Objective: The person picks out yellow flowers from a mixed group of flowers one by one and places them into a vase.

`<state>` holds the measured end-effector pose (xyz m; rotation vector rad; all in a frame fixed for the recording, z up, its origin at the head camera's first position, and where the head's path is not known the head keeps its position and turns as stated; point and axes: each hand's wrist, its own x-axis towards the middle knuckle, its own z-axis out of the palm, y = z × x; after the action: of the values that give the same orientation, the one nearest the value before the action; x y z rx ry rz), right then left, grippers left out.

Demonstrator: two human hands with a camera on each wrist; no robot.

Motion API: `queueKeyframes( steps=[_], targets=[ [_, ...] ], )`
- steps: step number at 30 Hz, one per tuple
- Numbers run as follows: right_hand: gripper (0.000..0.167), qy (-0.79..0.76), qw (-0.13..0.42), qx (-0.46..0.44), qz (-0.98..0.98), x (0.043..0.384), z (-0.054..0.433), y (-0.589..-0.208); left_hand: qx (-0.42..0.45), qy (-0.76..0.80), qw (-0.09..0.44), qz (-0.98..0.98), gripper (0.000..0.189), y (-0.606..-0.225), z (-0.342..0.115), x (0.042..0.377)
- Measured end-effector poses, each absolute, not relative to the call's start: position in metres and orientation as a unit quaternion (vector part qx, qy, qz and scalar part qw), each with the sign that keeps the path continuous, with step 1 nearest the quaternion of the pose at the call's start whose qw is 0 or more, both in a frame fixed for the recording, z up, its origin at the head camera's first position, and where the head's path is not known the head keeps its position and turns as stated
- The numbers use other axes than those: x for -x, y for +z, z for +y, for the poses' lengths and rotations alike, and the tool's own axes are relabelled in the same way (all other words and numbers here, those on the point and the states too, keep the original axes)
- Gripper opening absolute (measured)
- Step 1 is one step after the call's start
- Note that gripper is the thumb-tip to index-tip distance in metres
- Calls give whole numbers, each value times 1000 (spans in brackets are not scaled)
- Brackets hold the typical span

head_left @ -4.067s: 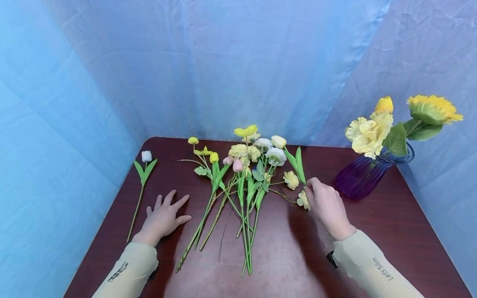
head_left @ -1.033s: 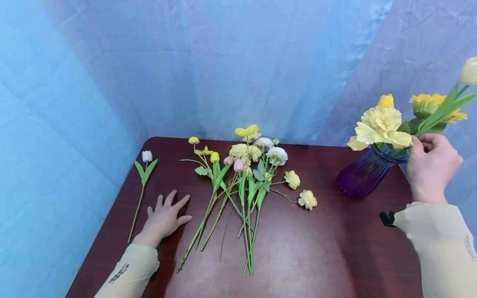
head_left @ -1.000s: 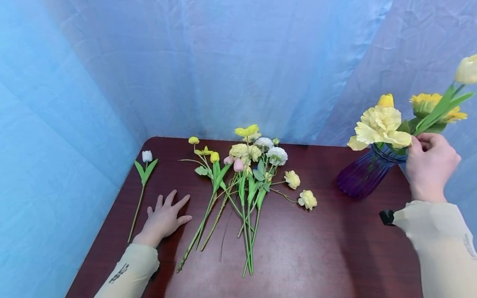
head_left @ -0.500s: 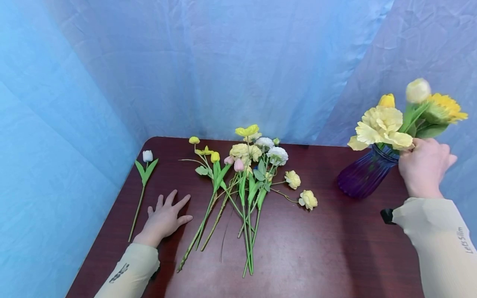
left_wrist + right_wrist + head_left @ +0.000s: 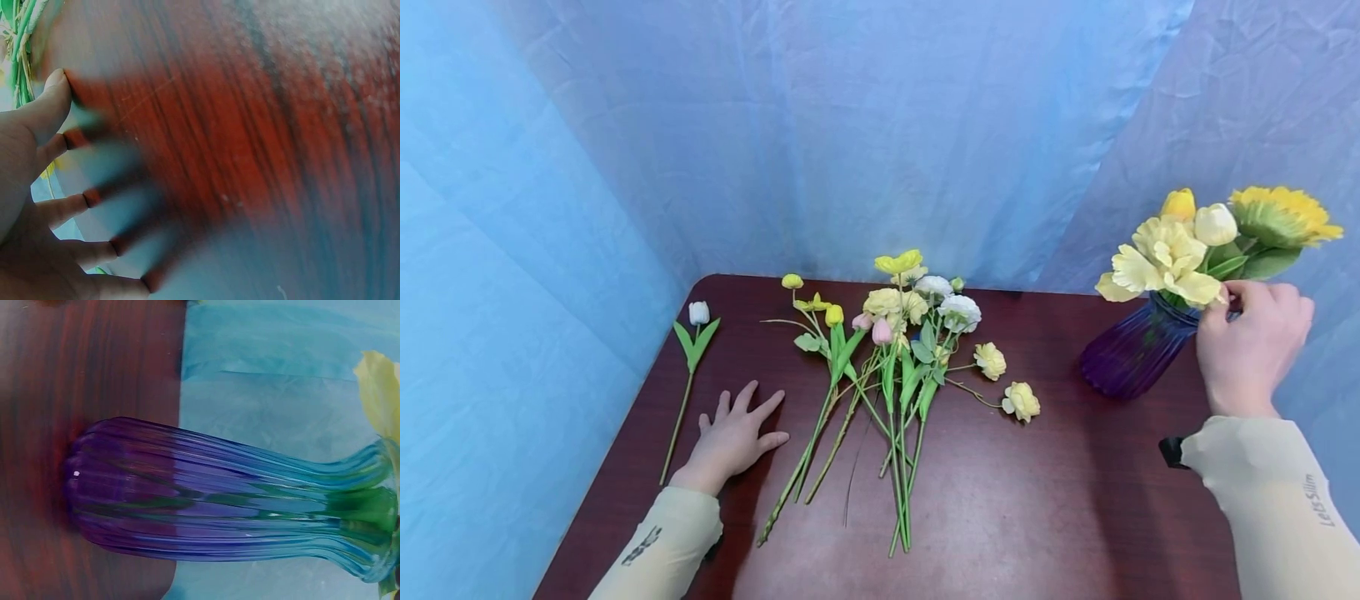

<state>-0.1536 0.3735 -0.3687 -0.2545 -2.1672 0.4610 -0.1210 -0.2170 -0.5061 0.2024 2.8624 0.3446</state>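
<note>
Dark-red surface [image 5: 1045,500] beneath; the cream tulip's head [image 5: 1215,225] now sits lower, among the blooms at the vase [image 5: 1127,358]. Whether the right grip [image 5: 1255,346], curled beside the rim, pinches its stem, I cannot tell; the left grip [image 5: 733,429], spread and holding nothing, is unmoved.

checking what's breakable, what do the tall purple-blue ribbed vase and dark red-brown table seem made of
Tall purple-blue ribbed vase: probably glossy glass, possibly plastic; its walls are see-through with highlights. Dark red-brown table: wood or laminate, semi-gloss; streaky grain and soft glare show.
</note>
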Motion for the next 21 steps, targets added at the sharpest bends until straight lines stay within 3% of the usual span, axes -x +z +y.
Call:
queueKeyframes(
  steps=[7, 9, 17, 21],
  targets=[
    [17, 243, 517, 108, -814, 148, 357, -384, -67, 120, 129, 982, 72, -504, -217, 121],
    [14, 254, 518, 108, -810, 145, 352, -389, -67, 119, 131, 982, 72, -504, -217, 122],
    [26, 263, 513, 12, -817, 134, 326, -414, -59, 128, 125, 982, 67, -504, -215, 123],
    [29, 257, 478, -45, -839, 129, 311, -426, -68, 137, 95, 984, 62, -501, -211, 124]
  ],
)
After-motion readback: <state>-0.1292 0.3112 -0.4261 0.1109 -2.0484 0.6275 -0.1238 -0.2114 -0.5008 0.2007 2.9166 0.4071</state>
